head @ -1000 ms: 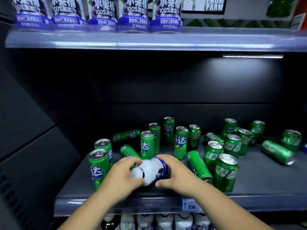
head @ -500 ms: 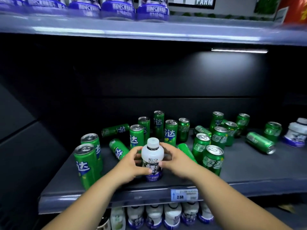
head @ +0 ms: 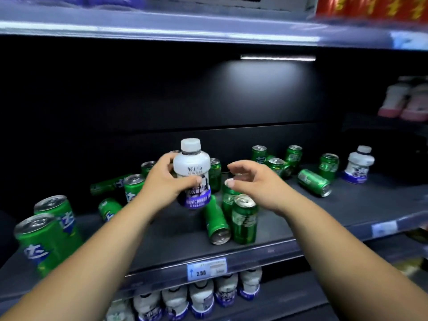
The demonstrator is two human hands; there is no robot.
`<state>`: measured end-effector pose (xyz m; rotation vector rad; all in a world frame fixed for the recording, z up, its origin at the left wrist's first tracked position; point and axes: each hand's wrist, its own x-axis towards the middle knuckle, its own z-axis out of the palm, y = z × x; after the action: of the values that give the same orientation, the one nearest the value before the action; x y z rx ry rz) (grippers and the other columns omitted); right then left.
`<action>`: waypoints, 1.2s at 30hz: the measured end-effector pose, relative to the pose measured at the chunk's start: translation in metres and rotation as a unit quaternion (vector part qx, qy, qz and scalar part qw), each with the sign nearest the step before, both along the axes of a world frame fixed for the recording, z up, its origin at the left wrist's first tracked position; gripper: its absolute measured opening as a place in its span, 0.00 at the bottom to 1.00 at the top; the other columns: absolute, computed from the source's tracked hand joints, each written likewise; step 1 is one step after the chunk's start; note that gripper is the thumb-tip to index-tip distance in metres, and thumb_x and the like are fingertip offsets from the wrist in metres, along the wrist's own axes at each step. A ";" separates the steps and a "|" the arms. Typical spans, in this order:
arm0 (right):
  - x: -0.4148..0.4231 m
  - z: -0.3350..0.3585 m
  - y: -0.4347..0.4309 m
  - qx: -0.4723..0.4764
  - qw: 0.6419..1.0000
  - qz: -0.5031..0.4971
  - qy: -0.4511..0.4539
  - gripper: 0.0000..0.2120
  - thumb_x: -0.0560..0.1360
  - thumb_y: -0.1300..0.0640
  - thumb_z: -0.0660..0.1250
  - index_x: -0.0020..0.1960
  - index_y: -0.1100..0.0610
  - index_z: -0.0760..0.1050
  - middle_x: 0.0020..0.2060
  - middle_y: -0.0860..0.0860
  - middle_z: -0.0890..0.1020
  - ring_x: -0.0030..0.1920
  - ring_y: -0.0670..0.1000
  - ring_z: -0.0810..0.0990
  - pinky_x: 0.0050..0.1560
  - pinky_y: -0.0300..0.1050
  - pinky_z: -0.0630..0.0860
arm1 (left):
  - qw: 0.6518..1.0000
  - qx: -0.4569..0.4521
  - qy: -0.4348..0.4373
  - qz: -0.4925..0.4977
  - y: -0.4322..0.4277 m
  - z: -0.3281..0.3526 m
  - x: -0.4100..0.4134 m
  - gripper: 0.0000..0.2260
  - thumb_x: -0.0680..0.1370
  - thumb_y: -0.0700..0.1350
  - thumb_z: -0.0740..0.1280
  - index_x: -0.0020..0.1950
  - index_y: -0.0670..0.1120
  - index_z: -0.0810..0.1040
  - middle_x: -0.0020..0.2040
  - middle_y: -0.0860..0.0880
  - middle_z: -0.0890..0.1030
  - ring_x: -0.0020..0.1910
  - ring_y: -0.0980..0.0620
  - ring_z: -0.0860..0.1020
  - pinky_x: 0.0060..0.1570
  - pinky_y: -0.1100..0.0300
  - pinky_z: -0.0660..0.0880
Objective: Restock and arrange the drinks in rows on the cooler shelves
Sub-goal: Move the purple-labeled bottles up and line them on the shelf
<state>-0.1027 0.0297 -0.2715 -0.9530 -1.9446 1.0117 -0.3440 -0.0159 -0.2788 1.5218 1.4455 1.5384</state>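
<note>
My left hand [head: 165, 181] grips a white bottle with a purple label [head: 192, 172], upright and lifted above the dark middle shelf [head: 176, 239]. My right hand [head: 254, 181] hovers just right of it, fingers apart, holding nothing, over an upright green can [head: 244, 220]. Several green cans are scattered over the shelf, some upright, some on their sides, such as a lying can [head: 215, 218] in front and another [head: 313, 182] at the right. A second white bottle [head: 357, 164] stands far right on the same shelf.
Two upright green cans [head: 44, 235] stand at the shelf's left front. A price tag reading 2.50 [head: 206, 269] sits on the shelf edge. White bottles [head: 201, 297] fill the shelf below. Pink-based bottles [head: 405, 100] stand at the upper right. A lit shelf [head: 162, 28] runs overhead.
The white bottle went from lying on the shelf to upright, then lifted in my left hand. My right hand let go of it and opened. The view shifted right.
</note>
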 end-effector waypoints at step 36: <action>0.444 -0.086 0.321 -0.110 0.965 -0.236 0.015 0.48 0.65 0.62 0.80 0.77 0.52 0.57 0.62 0.48 0.75 0.61 0.50 0.76 0.64 0.48 0.73 | 0.984 -0.152 0.029 -0.088 0.280 -0.082 0.466 0.29 0.59 0.47 0.81 0.56 0.52 0.74 0.52 0.53 0.83 0.52 0.56 0.82 0.53 0.57 0.78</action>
<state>0.3413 0.3511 -0.3576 -1.4339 -1.4903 0.9590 0.1216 0.2637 -0.3608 1.4732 1.4586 1.1207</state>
